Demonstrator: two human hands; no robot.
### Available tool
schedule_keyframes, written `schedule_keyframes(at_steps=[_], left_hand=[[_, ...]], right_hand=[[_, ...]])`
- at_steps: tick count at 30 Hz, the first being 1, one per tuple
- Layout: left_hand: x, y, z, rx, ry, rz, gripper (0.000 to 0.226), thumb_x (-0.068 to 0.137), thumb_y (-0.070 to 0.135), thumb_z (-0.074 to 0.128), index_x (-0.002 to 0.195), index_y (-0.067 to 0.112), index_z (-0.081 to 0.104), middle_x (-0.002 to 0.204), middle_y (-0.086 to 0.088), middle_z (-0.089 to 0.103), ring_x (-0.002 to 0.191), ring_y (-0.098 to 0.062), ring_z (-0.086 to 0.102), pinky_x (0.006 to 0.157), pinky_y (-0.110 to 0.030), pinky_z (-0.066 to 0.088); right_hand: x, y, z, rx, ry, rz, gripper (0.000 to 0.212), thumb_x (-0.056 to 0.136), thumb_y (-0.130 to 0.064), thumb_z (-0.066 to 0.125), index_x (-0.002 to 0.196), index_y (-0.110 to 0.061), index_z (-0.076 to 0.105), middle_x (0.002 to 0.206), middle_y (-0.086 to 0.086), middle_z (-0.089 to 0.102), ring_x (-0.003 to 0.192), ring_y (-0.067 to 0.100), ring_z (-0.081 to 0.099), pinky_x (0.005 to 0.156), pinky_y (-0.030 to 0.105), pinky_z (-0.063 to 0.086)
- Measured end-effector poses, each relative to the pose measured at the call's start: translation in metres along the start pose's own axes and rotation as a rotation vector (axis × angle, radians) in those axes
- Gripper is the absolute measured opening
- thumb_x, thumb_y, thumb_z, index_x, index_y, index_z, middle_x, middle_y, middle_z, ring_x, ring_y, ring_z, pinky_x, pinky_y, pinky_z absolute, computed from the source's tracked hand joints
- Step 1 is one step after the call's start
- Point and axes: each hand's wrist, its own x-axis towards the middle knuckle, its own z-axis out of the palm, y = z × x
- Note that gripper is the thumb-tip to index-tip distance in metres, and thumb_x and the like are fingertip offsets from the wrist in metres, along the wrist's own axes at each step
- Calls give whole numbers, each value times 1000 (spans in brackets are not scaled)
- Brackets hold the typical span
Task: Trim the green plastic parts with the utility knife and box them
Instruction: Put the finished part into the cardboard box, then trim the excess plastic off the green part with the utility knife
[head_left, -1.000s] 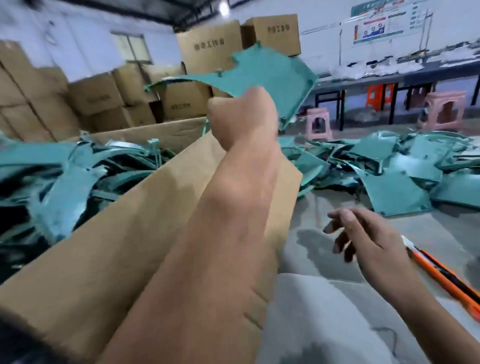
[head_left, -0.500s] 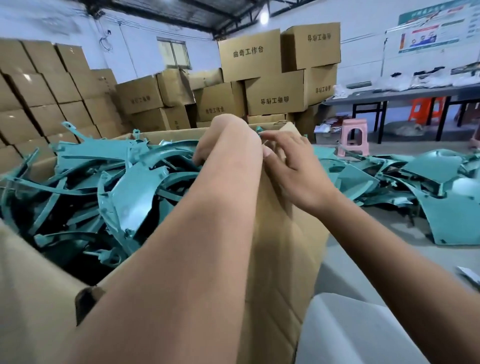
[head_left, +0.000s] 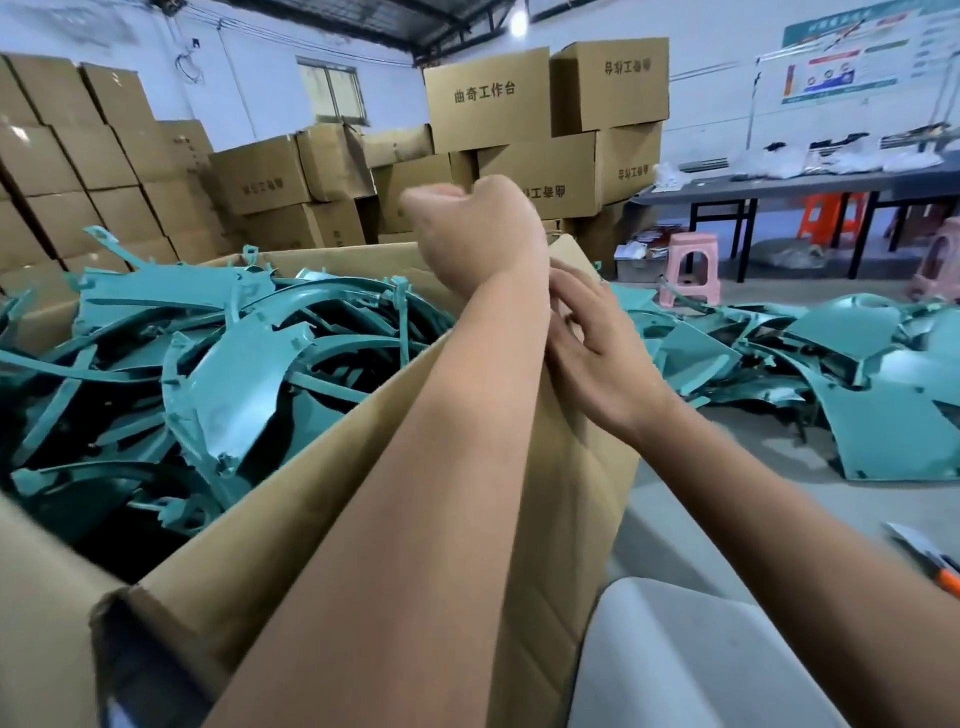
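Head view. Seen over a big open carton (head_left: 322, 499), brim-full of green parts (head_left: 234, 374), tangled and piled above the rim. Left hand (head_left: 475, 228) raised over the far right corner of the carton, curled into a loose fist, nothing visible in it. Right hand (head_left: 597, 353) just beside the left wrist, fingers (head_left: 571, 296) bent and laid against the corner edge of the carton; whether pinching the cardboard, could not tell. More green parts, a loose heap (head_left: 831, 364), spread on the grey floor (head_left: 753, 457) to the right, well apart from the carton. Knife (head_left: 930, 564) lying at the lower right edge, orange body, grey blade, near the right forearm but untouched.

Writing: printed black on the top box of the stack (head_left: 488, 98) behind, "曲奇工作台". Other boxes printed too, characters mirrored or too blurred to read. Poster (head_left: 852, 57) on the far wall, coloured panels, text too small.

Edges and room: carton's near wall crossed by the left forearm, near left corner torn and dark. Bare floor strip between carton and heap. A pale grey surface (head_left: 675, 660) at the bottom right, just beside the carton. Pink stool (head_left: 693, 270) and dark bench (head_left: 779, 187) further back.
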Motion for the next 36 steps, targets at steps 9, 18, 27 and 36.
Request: schedule_keyframes(at_steps=[9,18,27,36], left_hand=[[-88,-124,28,568,-742,-6,16,79,7,53,75,22,47,79,5,56,90,-28,59,75,-32,46],[-144,-207,48,730,-1177,-55,19,80,8,50,82,23,61,86,4,65,82,-22,62,56,-25,40],[-200,-231,74,532,-1240,-356,16,94,31,64,99,16,66,99,-7,72,105,-34,68,94,-47,58],[-211,-243,64,289,-1311,-370,18,105,11,53,113,12,69,111,-7,75,102,-24,70,96,-44,55]], right_hand=[[-68,121,-36,-610,-55,673,31,96,-26,61,119,-5,59,123,25,52,116,42,46,101,46,38],[-121,224,-124,-1048,57,992,52,88,-27,72,126,-8,42,133,22,39,122,41,43,91,49,49],[-141,221,-156,-1020,24,779,32,92,-38,64,80,-9,62,89,18,62,82,41,63,68,41,46],[-201,143,-170,-561,162,550,15,92,-23,72,90,-12,62,93,2,62,83,20,58,74,33,40]])
